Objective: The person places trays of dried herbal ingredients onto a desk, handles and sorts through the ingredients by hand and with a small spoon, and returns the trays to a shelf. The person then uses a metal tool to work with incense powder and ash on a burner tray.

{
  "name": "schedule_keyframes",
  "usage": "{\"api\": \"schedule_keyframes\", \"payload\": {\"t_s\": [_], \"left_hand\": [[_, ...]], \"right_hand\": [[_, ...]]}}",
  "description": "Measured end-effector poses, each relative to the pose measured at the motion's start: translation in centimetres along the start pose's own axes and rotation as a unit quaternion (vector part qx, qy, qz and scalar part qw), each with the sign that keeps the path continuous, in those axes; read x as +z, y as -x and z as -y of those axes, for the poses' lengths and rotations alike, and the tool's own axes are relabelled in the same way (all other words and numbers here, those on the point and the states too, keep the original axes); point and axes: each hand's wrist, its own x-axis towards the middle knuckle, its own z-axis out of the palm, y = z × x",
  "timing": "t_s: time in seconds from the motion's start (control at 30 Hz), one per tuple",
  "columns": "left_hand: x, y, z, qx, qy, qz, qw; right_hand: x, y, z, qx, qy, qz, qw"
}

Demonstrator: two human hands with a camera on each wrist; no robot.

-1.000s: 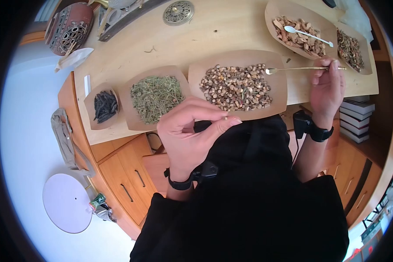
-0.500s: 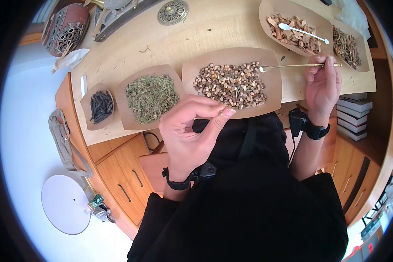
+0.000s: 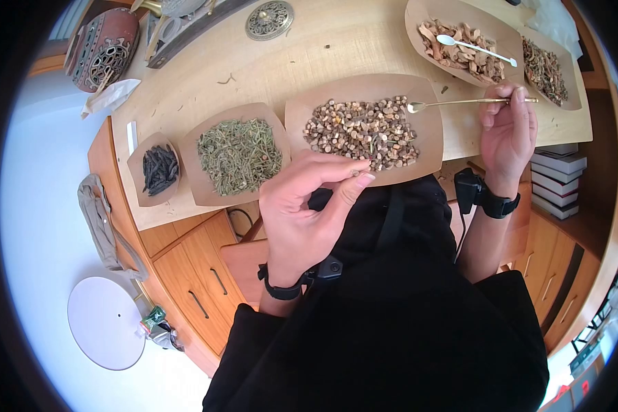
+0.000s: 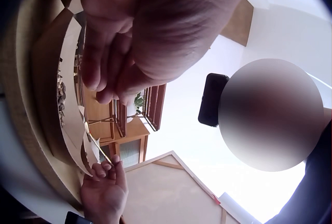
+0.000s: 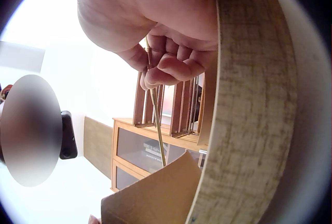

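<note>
The left hand (image 3: 307,206) pinches a small piece (image 3: 356,174) between thumb and index finger, over the near edge of the brown paper tray (image 3: 295,103) of chopped brown pieces (image 3: 364,130). In the left wrist view the left hand (image 4: 150,32) has its fingers pointing down, and the pinched piece cannot be made out. The right hand (image 3: 507,137) holds a thin brass spoon (image 3: 460,102) by its handle, the spoon's bowl above the right side of that tray. The right wrist view shows the right hand (image 5: 161,32) with its fingers curled round the brass handle (image 5: 157,120).
To the left are trays of green herb (image 3: 239,154) and black pieces (image 3: 160,169). At back right, a white spoon (image 3: 474,49) lies on pale chips (image 3: 453,58), beside another herb tray (image 3: 544,72). A metal disc (image 3: 269,20) and a reddish pot (image 3: 103,48) stand farther back.
Compared with a second ago, the view has shifted a little. The left hand has moved slightly right over the tray's near edge, still pinching. The right hand keeps its hold on the spoon.
</note>
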Motion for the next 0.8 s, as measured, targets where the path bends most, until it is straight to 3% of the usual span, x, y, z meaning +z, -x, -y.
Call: {"api": "schedule_keyframes", "payload": {"t_s": [0.2, 0.3, 0.37, 0.5, 0.7, 0.8], "left_hand": [[-0.1, -0.1, -0.3, -0.014, -0.083, 0.028, 0.996], [0.2, -0.2, -0.5, -0.002, -0.092, 0.007, 0.996], [0.1, -0.4, -1.1, 0.023, -0.179, 0.007, 0.984], [0.1, -0.7, -0.7, 0.03, -0.185, -0.005, 0.982], [-0.9, -0.4, 0.1, 0.147, -0.32, -0.03, 0.935], [-1.9, 0.4, 0.6, 0.206, -0.375, 0.028, 0.903]], "right_hand": [[-0.3, -0.1, 0.0, 0.004, 0.001, 0.003, 1.0], [-0.1, 0.0, -0.1, 0.002, 0.003, 0.001, 1.0], [-0.1, 0.1, 0.1, -0.004, 0.012, -0.008, 1.0], [-0.2, 0.0, 0.1, 0.007, 0.014, 0.018, 1.0], [0.1, 0.0, 0.2, 0.002, 0.017, 0.011, 1.0], [0.5, 0.0, 0.2, 0.015, 0.003, -0.007, 1.0]]}}
